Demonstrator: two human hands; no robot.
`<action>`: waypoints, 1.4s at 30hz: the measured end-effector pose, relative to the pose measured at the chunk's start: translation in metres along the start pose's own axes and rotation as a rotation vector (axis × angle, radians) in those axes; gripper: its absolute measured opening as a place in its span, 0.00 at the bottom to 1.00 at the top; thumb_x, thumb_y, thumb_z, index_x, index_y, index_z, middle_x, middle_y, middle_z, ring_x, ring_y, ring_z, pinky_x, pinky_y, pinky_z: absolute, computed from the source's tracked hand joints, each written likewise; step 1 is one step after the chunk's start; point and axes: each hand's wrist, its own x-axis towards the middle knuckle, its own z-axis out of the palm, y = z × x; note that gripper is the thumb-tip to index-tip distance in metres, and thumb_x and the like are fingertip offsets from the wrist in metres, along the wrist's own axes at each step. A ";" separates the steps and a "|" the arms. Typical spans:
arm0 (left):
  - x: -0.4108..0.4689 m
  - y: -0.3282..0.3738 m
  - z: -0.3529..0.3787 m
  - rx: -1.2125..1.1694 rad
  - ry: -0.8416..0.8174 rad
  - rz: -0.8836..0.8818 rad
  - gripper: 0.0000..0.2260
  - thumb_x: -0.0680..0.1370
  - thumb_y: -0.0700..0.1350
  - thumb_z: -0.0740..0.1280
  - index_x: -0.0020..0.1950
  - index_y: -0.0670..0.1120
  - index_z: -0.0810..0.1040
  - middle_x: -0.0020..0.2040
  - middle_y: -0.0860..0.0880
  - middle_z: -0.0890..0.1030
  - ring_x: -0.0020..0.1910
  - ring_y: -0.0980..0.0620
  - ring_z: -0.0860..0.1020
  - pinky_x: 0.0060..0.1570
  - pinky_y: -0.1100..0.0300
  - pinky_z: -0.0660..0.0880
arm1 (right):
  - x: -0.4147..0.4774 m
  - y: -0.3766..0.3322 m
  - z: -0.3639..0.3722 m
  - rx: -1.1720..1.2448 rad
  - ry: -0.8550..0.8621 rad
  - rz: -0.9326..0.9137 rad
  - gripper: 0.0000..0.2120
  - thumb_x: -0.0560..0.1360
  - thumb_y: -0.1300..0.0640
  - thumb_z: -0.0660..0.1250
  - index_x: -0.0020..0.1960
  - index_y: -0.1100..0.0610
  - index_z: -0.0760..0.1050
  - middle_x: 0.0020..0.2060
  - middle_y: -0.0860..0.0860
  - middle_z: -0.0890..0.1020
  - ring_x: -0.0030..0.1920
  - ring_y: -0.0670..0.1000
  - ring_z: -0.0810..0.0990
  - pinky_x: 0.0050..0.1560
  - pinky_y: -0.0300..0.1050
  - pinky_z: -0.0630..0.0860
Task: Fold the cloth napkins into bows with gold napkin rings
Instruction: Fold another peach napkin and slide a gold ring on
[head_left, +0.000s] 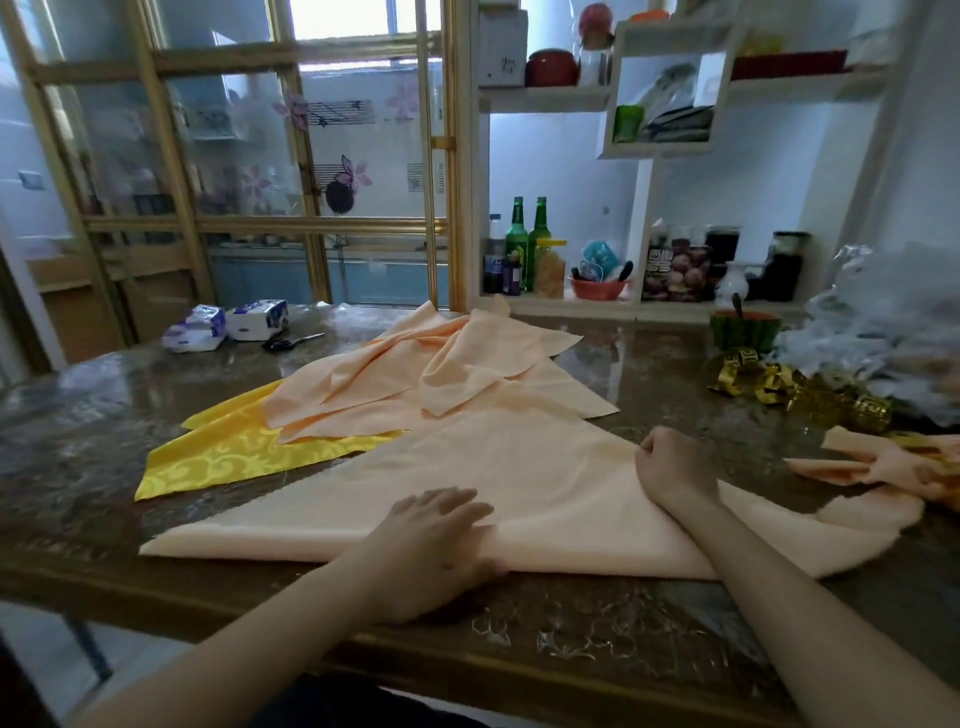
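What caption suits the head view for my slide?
Left hand rests flat on a triangular peach napkin; gold napkin rings lie at right.

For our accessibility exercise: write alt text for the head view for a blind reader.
A person's left hand presses flat on a peach napkin folded into a triangle, while the curled right hand appears to grip its right edge. More napkins are piled behind; gold napkin rings lie right.

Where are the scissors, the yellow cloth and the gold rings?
scissors (293, 342), head view, where the handles meet the blades.
yellow cloth (223, 457), head view, on its patterned middle.
gold rings (810, 397), head view, on the middle of the pile.
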 end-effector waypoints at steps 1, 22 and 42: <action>-0.001 -0.001 0.000 0.020 -0.011 0.022 0.28 0.77 0.63 0.57 0.75 0.59 0.55 0.77 0.57 0.53 0.75 0.56 0.52 0.73 0.56 0.49 | 0.003 -0.001 0.002 0.005 0.014 0.004 0.10 0.79 0.59 0.57 0.53 0.60 0.75 0.53 0.57 0.79 0.53 0.57 0.77 0.50 0.48 0.73; -0.018 -0.029 -0.014 0.060 0.007 -0.059 0.21 0.80 0.39 0.56 0.72 0.55 0.65 0.72 0.54 0.68 0.70 0.54 0.66 0.69 0.59 0.60 | -0.117 0.005 -0.071 -0.375 -0.385 -0.634 0.21 0.77 0.64 0.60 0.67 0.51 0.67 0.65 0.49 0.73 0.63 0.49 0.72 0.65 0.45 0.69; 0.028 -0.025 0.019 0.041 -0.118 -0.143 0.30 0.79 0.63 0.45 0.78 0.53 0.44 0.78 0.48 0.40 0.76 0.49 0.39 0.73 0.45 0.38 | -0.094 0.000 -0.040 -0.303 -0.665 -0.484 0.39 0.71 0.31 0.37 0.77 0.48 0.42 0.77 0.46 0.42 0.76 0.47 0.40 0.74 0.47 0.39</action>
